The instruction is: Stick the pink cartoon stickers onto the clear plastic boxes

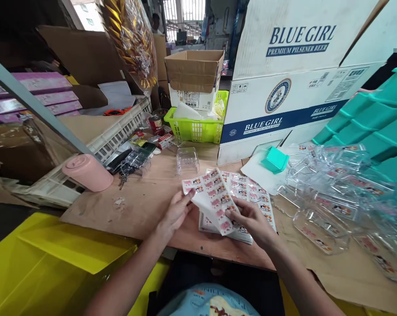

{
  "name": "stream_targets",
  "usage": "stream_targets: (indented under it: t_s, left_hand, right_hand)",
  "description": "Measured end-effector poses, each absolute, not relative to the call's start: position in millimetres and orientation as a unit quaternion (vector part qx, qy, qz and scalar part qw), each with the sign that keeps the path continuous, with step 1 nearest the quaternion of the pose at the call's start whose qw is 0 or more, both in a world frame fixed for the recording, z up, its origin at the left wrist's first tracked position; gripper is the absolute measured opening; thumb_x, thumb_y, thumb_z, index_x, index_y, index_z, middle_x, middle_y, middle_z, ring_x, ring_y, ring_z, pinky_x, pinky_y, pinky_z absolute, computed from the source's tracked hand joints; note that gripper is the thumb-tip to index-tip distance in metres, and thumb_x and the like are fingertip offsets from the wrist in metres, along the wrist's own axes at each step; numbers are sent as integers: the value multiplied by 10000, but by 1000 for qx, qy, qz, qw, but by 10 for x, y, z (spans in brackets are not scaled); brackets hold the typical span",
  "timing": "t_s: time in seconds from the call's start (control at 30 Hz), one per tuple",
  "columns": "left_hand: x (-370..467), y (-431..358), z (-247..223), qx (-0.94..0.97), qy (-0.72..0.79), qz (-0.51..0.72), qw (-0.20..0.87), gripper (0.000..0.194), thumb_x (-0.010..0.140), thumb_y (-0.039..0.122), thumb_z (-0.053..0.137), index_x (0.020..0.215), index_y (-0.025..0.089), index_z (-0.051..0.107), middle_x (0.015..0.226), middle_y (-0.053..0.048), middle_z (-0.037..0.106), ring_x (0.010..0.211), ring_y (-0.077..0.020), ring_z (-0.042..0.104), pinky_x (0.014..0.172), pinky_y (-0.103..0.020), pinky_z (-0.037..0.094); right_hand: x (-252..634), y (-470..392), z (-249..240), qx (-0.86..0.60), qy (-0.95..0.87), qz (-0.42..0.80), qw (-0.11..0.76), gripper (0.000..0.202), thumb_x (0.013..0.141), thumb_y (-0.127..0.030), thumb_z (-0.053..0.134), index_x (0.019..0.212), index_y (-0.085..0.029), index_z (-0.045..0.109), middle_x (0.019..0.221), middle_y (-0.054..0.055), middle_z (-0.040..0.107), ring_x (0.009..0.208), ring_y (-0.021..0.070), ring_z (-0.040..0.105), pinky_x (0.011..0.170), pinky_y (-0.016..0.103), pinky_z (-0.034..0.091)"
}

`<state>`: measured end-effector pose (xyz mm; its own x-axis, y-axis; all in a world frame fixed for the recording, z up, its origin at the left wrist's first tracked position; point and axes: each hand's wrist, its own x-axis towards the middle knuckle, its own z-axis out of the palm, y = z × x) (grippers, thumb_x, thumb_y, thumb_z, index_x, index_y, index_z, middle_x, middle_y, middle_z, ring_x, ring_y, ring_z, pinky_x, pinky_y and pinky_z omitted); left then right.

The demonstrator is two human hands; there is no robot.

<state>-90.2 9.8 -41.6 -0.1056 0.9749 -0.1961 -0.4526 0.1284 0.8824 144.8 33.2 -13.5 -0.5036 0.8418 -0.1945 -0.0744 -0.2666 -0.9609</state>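
I get one feed, from the head-worn camera, facing forward and down over the lap [191, 274]: left hand [178, 208] and right hand [252, 219] close, worktop [144, 210] below, barred window [193, 12] far ahead.

A workshop was indicated by the wooden workbench [145, 197], on which printed sticker sheets [252, 191] were piled near a heap of clear plastic cases [339, 208], several decorated with similar stickers. Turquoise plastic containers [382, 107] were stacked at the right, and pink printed boxes [37, 97] at the left. A Blue Girl beer carton [303, 83] was stood upright along the bench, near a lime-green basket [194, 130]. Barred windows [185, 15] were seen beyond, across a dim, cluttered interior.
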Motion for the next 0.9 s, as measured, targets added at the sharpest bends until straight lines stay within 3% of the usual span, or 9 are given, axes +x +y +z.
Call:
stream_targets:
  t_s: [0.13, 0.27, 0.33, 0.43, 0.5, 0.67, 0.9]
  left_hand:
    - [-641, 77, -305, 318, 428, 540, 651, 364, 651, 321, 855, 939, 123, 752, 896, -86, 766, 790, -181, 697, 803, -307, 533]
    - [-484, 110, -210, 345, 430, 503, 666, 281, 637, 264, 864, 865, 142, 757, 838, -43, 760, 747, -144, 682, 740, -257, 526]
    - [-466, 145, -177, 313, 453, 534, 642, 247, 616, 241, 875, 805, 150, 745, 777, -8, 742, 677, -98, 646, 683, -210, 507]
    - [-461, 168, -147, 290, 473, 552, 623, 240, 604, 224, 880, 781, 143, 740, 753, 0, 726, 652, -77, 620, 666, -194, 497]
    - [-442, 160, -129, 292, 472, 547, 627, 235, 608, 222, 878, 781, 139, 742, 766, -10, 730, 675, -89, 630, 697, -211, 508]
    - [-398, 117, -106, 328, 451, 530, 639, 210, 682, 259, 835, 847, 151, 761, 873, -43, 752, 799, -133, 665, 828, -265, 519]
    - [-421, 71, -211, 386, 469, 526, 596, 188, 699, 221, 818, 871, 168, 766, 937, -21, 733, 861, -123, 646, 810, -215, 508]
  right_hand:
    - [1682, 265, -136, -404, -469, 712, 332, 508, 699, -393, 826, 1143, -216, 654, 1010, 81, 752, 840, 233, 720, 732, 362, 587]
    - [1739, 415, -104, -492, -469, 616, 398, 463, 673, -444, 828, 1003, -155, 678, 893, 102, 747, 753, 259, 709, 650, 385, 584]
    - [1759, 440, -86, -548, -526, 493, 424, 416, 729, -465, 777, 988, -155, 682, 847, 105, 729, 749, 277, 693, 645, 426, 579]
    - [1733, 377, -45, -535, -681, 200, 459, 329, 842, -359, 694, 1135, -213, 661, 1073, 131, 687, 1036, 325, 627, 882, 531, 524]
    - [1647, 327, -18, -453, -769, 79, 444, 299, 895, -264, 637, 1194, -262, 640, 1168, 111, 652, 1137, 309, 556, 988, 541, 455]
    - [1358, 370, -65, -329, -838, 115, 419, 214, 932, -193, 586, 1118, -255, 672, 963, 79, 680, 903, 234, 553, 775, 397, 523]
    - [1246, 438, -194, -342, -806, 184, 446, 150, 933, -195, 565, 903, -207, 711, 830, 71, 683, 797, 205, 552, 738, 376, 495]
